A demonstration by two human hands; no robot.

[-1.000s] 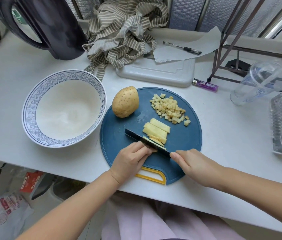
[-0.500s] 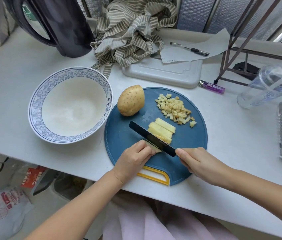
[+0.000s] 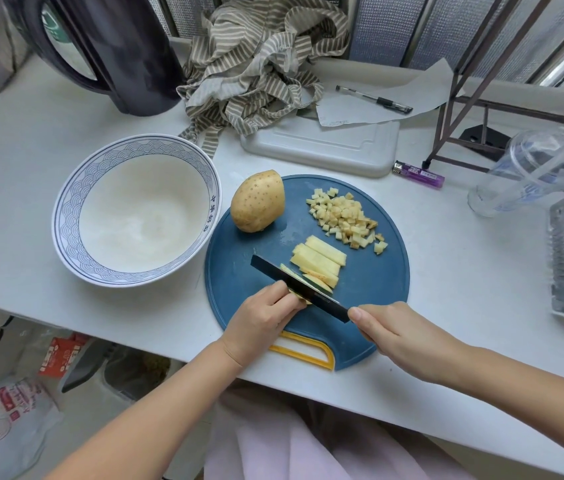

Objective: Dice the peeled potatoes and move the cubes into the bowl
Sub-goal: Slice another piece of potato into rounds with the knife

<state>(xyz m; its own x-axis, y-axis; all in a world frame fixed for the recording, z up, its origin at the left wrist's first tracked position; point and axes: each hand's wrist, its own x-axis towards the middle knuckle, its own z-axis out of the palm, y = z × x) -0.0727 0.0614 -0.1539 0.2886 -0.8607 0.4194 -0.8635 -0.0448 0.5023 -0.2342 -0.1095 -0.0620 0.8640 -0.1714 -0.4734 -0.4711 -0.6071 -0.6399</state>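
Your potato strips [image 3: 318, 263] lie at the middle of the blue cutting board [image 3: 239, 282], with the knife [image 3: 299, 289] blade across their near end. Your left hand [image 3: 259, 323] curls its fingers onto the nearest strips, and your right hand [image 3: 394, 334] is wrapped round the knife's handle. The cubes [image 3: 346, 220] are heaped at the board's far right, the whole potato [image 3: 258, 201] sits at its far left, and the bowl [image 3: 135, 213] stands just left of the board.
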